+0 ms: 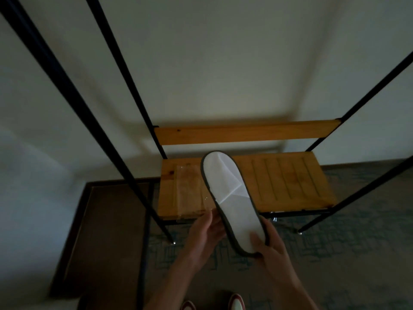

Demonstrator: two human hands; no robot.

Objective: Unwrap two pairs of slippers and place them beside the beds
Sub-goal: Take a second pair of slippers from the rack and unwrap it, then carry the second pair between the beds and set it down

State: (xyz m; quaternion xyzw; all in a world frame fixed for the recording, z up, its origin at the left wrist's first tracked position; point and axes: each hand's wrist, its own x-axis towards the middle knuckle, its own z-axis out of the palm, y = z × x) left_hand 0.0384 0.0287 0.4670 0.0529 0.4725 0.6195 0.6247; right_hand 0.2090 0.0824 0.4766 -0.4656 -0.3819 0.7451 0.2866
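A flat white slipper (230,193) with a dark rim is held above the front of a low wooden shelf (290,182), toe pointing away from me. My right hand (268,249) grips its heel, thumb on top. My left hand (207,229) touches the slipper's left edge from below, fingers spread. Whether a second slipper lies under the first I cannot tell. A clear plastic wrapper (190,189) lies flat on the shelf's left part.
The shelf belongs to a black metal rack (125,157) whose slanted legs rise left and right, with a wooden back rail (245,132) against a white wall. Patterned carpet (346,253) covers the floor. A brown panel (100,231) lies at left. My shoes (234,303) show at the bottom.
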